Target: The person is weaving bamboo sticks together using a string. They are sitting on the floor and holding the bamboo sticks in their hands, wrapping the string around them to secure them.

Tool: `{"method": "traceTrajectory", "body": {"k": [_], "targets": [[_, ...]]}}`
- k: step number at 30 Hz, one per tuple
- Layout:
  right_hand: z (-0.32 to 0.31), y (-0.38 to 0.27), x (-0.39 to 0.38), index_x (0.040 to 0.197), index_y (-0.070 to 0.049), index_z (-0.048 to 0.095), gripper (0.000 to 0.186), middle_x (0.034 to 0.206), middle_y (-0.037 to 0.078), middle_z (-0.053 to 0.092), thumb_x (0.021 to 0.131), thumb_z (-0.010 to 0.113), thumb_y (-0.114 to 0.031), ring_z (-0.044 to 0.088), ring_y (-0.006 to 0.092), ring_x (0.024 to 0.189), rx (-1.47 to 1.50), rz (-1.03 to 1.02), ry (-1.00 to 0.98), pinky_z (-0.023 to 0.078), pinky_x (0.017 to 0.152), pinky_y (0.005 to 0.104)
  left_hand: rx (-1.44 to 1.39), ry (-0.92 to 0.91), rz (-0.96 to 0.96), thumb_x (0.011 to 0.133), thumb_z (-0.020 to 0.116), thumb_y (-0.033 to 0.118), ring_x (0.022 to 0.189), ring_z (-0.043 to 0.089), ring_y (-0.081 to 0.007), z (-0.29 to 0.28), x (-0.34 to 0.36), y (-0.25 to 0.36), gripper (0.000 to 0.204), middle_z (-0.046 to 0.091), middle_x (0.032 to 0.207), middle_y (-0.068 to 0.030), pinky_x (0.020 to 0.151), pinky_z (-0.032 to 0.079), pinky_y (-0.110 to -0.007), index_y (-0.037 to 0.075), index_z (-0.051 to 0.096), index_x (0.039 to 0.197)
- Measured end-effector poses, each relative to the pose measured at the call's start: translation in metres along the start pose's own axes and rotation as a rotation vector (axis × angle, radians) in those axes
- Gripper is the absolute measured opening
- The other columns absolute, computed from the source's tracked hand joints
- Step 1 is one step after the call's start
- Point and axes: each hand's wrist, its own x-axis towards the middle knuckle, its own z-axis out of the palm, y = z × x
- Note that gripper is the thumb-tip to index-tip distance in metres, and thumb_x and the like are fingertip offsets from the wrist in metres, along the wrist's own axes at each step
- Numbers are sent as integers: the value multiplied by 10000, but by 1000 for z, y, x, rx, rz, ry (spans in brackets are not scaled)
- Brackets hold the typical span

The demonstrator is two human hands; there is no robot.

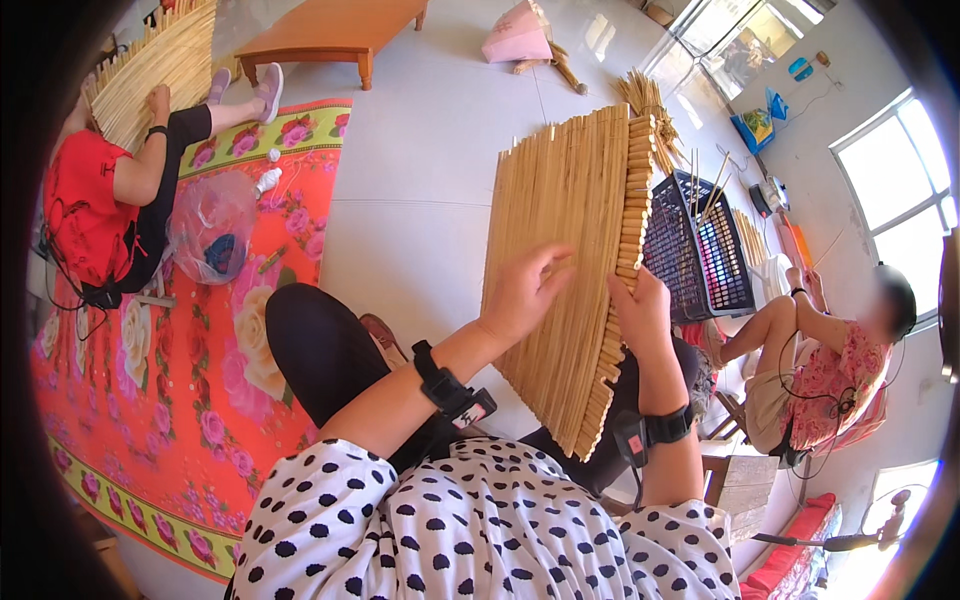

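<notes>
The panel of stalks [560, 225] stood tilted in front of the person, just left of the dark crate [735, 287], its edge of bundled ends [637, 190] facing right. The right hand [643, 308] was closed on that edge, thumb toward the panel's face; the left hand [525, 297] was loosely spread at the face, grasping nothing, and I could not tell whether it touched. Good handling seemed to call for a firm, uncrushing right-hand pinch, with the left palm flat along the stalks so none bowed or slipped.
</notes>
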Motion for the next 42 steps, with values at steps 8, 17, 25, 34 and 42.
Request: {"method": "traceTrajectory", "body": {"k": [8,17,25,34,42], "targets": [[19,14,-26,966,43,642,233,691,199,642,868,638,-168,664,306,633,100,3,28,497,595,375,-169,158,22,819,707,25,727,609,-233,46,-1,-7,140,612,851,-107,634,472,-299,5,676,955],[1,24,13,623,53,572,514,474,143,501,894,626,-381,520,221,460,15,162,-26,411,495,381,-129,273,120,836,671,-27,704,590,-208,67,0,-25,56,590,812,-91,611,461,-295,-3,625,857],[10,23,62,617,107,572,663,586,251,566,797,680,-522,593,327,540,-354,178,68,483,583,453,-51,177,138,822,689,29,702,597,-297,63,16,-26,74,586,798,-125,603,466,-357,11,622,847],[-12,27,58,669,100,620,548,625,264,601,805,689,-426,638,387,629,-368,301,59,507,640,439,-325,697,179,964,541,35,759,589,-144,-35,62,15,67,626,839,-66,736,514,-306,-2,596,954],[-18,-24,67,613,86,576,511,539,259,492,804,703,-371,522,411,519,-272,-15,-10,454,544,453,-333,-606,-484,977,562,314,638,579,-92,-60,114,-3,342,610,700,-12,582,467,-227,38,648,793]]}}
